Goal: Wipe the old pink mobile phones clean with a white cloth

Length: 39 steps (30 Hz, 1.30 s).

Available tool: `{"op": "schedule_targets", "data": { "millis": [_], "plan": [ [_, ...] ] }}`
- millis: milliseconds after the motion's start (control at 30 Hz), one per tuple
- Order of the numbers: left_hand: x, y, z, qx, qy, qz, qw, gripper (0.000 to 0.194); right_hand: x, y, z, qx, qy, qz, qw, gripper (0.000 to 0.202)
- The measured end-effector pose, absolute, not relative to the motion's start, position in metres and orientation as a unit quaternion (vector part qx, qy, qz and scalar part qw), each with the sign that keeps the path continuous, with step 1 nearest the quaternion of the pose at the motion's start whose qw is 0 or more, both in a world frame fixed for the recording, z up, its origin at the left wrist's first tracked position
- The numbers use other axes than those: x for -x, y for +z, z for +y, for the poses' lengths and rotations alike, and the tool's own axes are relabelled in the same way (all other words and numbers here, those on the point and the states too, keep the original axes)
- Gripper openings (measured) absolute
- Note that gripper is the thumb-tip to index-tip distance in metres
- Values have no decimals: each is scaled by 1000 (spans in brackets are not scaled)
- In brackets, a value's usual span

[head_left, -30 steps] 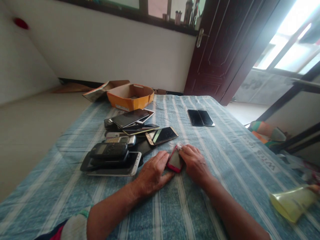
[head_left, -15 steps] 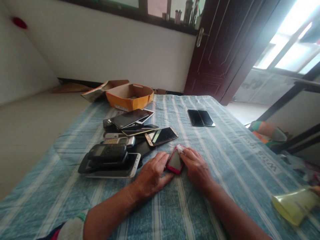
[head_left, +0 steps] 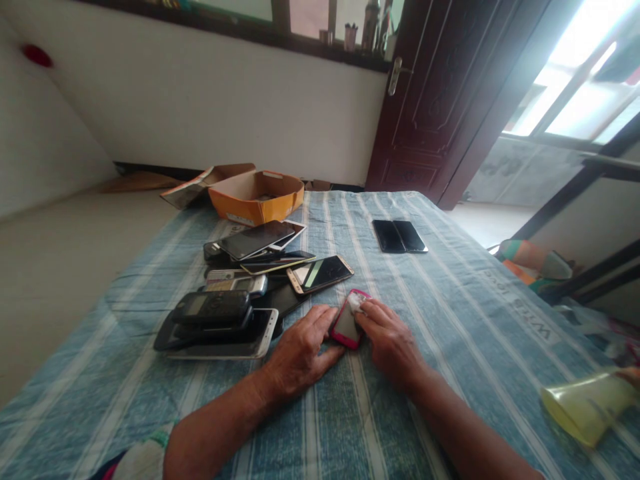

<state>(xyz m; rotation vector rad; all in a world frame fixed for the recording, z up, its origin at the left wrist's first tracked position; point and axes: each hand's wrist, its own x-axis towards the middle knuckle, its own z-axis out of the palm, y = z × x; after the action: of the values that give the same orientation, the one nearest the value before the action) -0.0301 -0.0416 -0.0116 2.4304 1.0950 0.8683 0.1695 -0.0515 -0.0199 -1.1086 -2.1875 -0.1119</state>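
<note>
Gripping is light: my left hand (head_left: 300,347) is resting with its fingers and thumb spread, bracing the near-left corner of the red-framed phone (head_left: 346,325). My right hand (head_left: 393,340) is holding a white wad (head_left: 357,303) under its fingertips, pressing it on the phone's far end; how tightly, I cannot tell. That phone is lying face up between both hands, on the striped cloth (head_left: 373,427). Just beyond the left fingers, I am seeing a gold-framed phone (head_left: 327,272) lying screen up. Left of that hand, a white-framed phone (head_left: 253,333) is bearing dark handsets (head_left: 215,308). Farther beyond, more phones (head_left: 260,238) are overlapping before an open orange box (head_left: 253,208). Two dark phones (head_left: 400,237) are lying side by side beyond the right hand. Well right of it, a yellow translucent object (head_left: 575,405) is lying; its far end is blurring.
</note>
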Motion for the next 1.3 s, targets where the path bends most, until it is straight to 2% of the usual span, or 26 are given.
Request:
{"op": "schedule_targets", "data": {
  "millis": [200,267,367,467,567,667,900,967,1067,1200,1300],
  "plan": [
    [30,-9,-42,-853,308,386,172,42,-176,-28,-50,497,5,-762,416,45],
    [30,-7,-43,-853,301,390,173,42,-175,-24,-52,515,27,-764,388,44],
    [29,-4,-43,-853,286,398,179,44,-180,-14,-58,550,53,-779,298,38],
    [29,-2,-43,-853,276,403,182,46,-191,-3,-61,556,52,-800,218,44],
    [28,-2,-43,-852,279,403,183,44,-203,2,-59,519,64,-832,185,26],
    [28,-2,-43,-850,284,403,186,43,-210,-1,-52,509,74,-832,207,29],
    [28,-4,-42,-856,271,402,181,40,-183,-12,-53,451,8,-807,381,37],
    [29,-7,-42,-854,266,408,180,37,-166,-12,-57,398,-5,-838,373,33],
    [29,-10,-42,-854,263,414,172,32,-151,-12,-59,364,-36,-876,314,24],
    [28,-7,-43,-855,268,409,175,38,-161,-13,-48,421,-67,-869,252,22],
    [26,-3,-44,-855,267,405,182,39,-170,-14,-44,474,-84,-840,250,26]
  ]
}}
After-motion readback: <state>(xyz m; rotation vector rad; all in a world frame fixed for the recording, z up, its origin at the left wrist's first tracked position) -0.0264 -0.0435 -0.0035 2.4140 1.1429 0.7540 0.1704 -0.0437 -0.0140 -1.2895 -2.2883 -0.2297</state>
